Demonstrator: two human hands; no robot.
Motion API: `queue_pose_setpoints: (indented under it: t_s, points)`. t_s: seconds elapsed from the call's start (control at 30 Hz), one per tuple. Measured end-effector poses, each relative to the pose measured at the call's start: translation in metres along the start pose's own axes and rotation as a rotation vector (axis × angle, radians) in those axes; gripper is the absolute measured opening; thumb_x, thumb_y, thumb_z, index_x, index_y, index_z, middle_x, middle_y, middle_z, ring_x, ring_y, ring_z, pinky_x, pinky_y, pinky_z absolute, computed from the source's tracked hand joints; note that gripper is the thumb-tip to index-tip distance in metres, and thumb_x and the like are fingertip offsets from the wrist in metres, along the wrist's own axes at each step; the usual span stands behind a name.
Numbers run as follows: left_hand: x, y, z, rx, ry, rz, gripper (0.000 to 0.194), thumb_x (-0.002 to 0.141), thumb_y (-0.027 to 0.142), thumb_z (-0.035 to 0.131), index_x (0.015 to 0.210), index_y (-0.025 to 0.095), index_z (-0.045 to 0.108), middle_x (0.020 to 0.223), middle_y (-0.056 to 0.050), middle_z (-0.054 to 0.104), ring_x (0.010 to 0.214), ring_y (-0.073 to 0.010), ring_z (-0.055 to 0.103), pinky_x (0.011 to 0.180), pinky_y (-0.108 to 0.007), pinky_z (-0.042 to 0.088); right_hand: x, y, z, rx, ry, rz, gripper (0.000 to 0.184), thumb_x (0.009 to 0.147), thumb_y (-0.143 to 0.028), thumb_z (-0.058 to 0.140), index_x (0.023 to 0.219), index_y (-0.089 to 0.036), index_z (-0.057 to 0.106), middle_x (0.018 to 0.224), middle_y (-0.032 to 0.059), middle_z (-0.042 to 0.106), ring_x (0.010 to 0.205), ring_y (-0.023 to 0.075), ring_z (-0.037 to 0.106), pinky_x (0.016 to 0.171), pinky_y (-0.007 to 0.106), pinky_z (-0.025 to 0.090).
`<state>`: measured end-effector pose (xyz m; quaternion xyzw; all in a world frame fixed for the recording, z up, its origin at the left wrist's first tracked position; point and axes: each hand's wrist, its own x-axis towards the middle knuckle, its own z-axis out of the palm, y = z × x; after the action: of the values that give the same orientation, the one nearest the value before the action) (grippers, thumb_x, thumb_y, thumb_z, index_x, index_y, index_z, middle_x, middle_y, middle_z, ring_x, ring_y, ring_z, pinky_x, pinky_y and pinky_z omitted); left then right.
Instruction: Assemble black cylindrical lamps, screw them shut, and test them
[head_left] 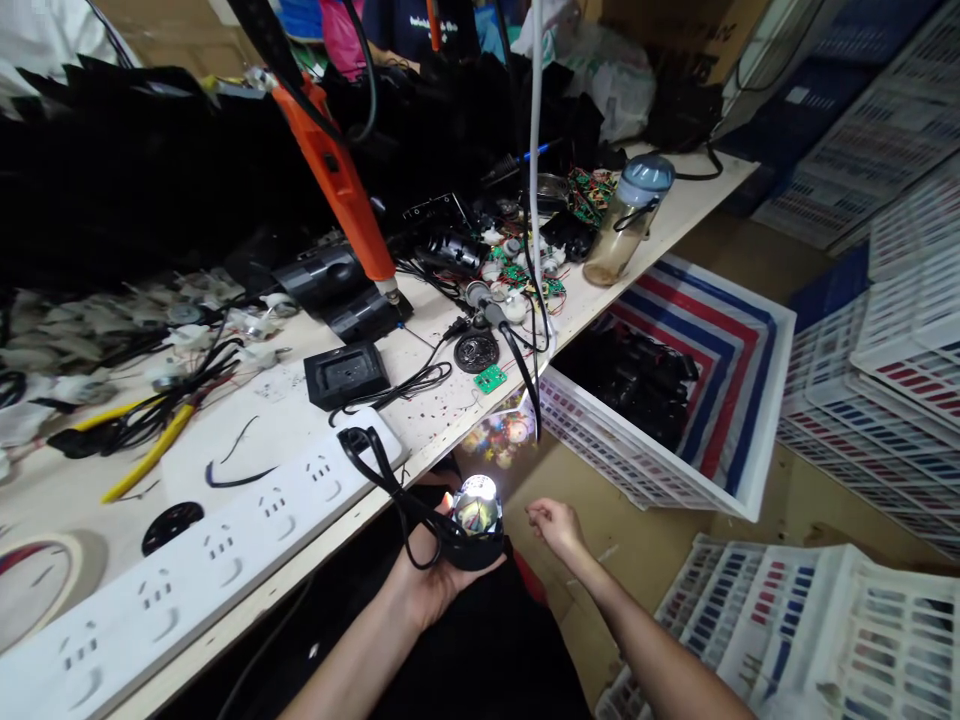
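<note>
In the head view, an orange screwdriver (341,195) hangs over the cluttered tabletop (694,195), a power strip (247,540) along its edge. Just off that edge, the left hand (429,583) grips a lit black lamp (481,551), partly crossed by its looped cord (375,470). The lamp's bright end faces upward; foreshortening obscures its long axis. The right hand (553,525), loosely curled closed, is nearby. Shirt (420,25) lettering is too small to read.

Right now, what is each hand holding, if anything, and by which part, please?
The left hand cups a round, black, lit device by its base; whether the right hand holds anything is unclear.
</note>
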<state>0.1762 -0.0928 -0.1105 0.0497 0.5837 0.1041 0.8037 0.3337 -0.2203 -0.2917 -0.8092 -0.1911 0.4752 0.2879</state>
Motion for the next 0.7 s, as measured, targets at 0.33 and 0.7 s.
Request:
queue_pose_setpoints:
  t_s: [0.33,0.7]
  points:
    - [0.000,-0.002,-0.005,-0.018,-0.044,-0.014,0.035,0.095,0.022,0.045,0.124,0.004,0.054,0.073,-0.015,0.074,0.064,-0.0294,0.072,0.063,-0.048,0.061,-0.003,0.002,0.006,-0.015,-0.027,0.033,0.023,0.094,-0.033,0.057,0.104,-0.013,0.062,0.097,0.0041,0.066,0.078,0.0142,0.064,0.070,0.031,0.056]
    - [0.003,-0.003,-0.006,-0.016,-0.018,-0.012,0.042,0.095,0.025,0.047,0.130,0.003,0.047,0.076,-0.016,0.073,0.066,-0.0304,0.072,0.064,-0.049,0.060,-0.005,0.009,0.010,0.021,0.002,-0.023,0.020,0.094,-0.032,0.058,0.097,-0.012,0.063,0.087,0.0015,0.065,0.069,0.0116,0.063,0.063,0.027,0.055]
